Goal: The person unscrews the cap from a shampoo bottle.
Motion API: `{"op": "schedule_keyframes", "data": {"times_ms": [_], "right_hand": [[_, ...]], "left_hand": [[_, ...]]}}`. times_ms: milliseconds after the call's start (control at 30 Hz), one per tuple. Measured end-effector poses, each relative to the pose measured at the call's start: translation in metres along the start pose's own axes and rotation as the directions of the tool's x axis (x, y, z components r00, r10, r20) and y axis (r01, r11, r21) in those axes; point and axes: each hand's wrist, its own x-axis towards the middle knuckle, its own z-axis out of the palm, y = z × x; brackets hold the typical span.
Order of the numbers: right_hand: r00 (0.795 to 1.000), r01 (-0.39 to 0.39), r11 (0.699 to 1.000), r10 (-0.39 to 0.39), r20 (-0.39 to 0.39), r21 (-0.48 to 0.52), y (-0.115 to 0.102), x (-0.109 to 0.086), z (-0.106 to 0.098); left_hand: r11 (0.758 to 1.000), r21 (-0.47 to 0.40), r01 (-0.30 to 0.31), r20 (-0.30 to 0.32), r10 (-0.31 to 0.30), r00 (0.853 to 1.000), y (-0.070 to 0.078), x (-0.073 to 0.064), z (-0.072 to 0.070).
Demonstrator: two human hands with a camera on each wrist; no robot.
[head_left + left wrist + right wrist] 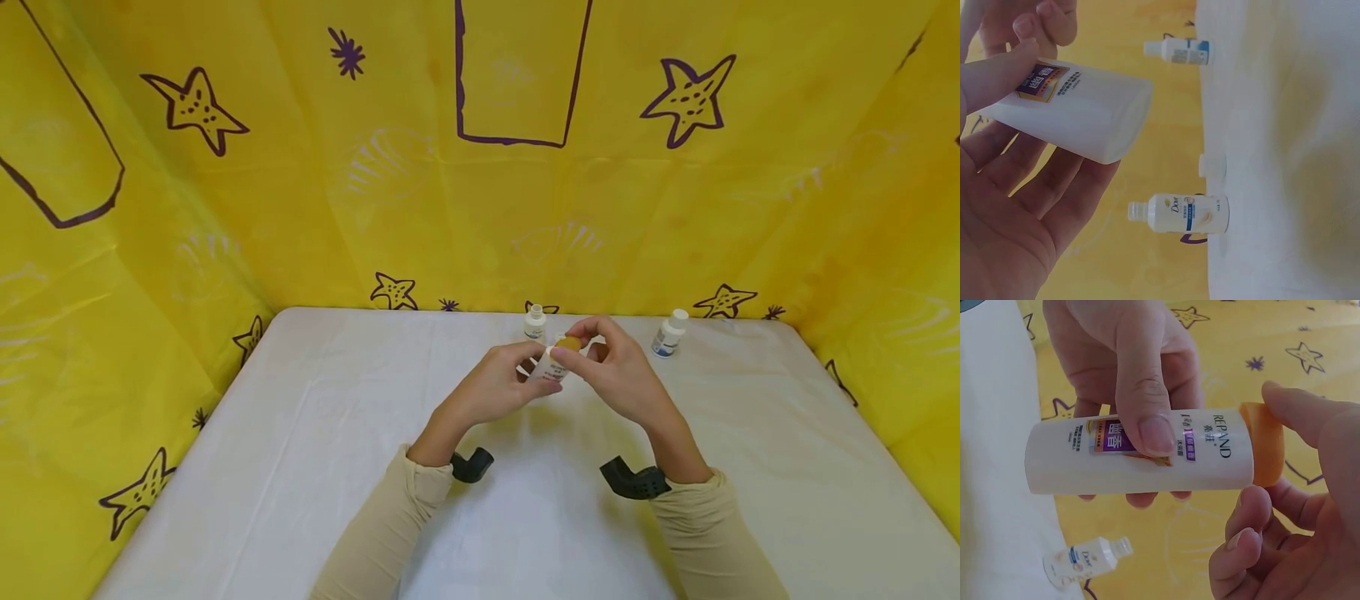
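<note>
My left hand (497, 385) grips a white shampoo-type bottle (1210, 472) marked REPAND, its thumb lying across the purple label. An orange cap (1265, 447) sits at the bottle's top end. Thumb and fingers of my right hand (621, 377) pinch this cap. The bottle is held tilted above the table. Behind the hands stands a white Dove bottle (1182, 214) with its neck uncovered. Beside it on the table is a small white cap (1213, 165).
Farther right, a white bottle (670, 335) with a white cap stands upright. A white cloth covers the table (300, 467). Yellow curtains (300, 208) with starfish drawings enclose the back and sides.
</note>
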Motion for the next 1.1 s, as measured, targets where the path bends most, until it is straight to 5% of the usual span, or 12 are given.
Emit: {"op": "schedule_keyframes", "data": {"times_ms": [267, 467, 633, 1100], "right_hand": [[0.995, 0.094, 0.995, -0.095, 0.026, 0.015, -0.0007, -0.0008, 0.0015], [0.969, 0.242, 0.97, -0.243, 0.035, 0.036, -0.0005, -0.0011, 0.0023], [0.957, 0.286, 0.957, -0.287, 0.034, 0.041, -0.0029, -0.0024, 0.0029], [0.989, 0.141, 0.99, -0.14, -0.041, 0.024, 0.0036, 0.0006, -0.0034]], "left_hand": [[1.0, 0.013, 0.013, -0.002, -0.013, 1.0, 0.0004, -0.002, -0.0015], [0.999, 0.011, 0.031, -0.009, -0.031, 0.999, 0.0002, -0.0027, -0.0024], [0.999, 0.008, 0.039, -0.008, -0.039, 0.999, -0.0007, -0.0024, -0.0035], [1.0, -0.005, 0.029, 0.0, -0.029, 1.0, 0.0, 0.0012, -0.0004]]}}
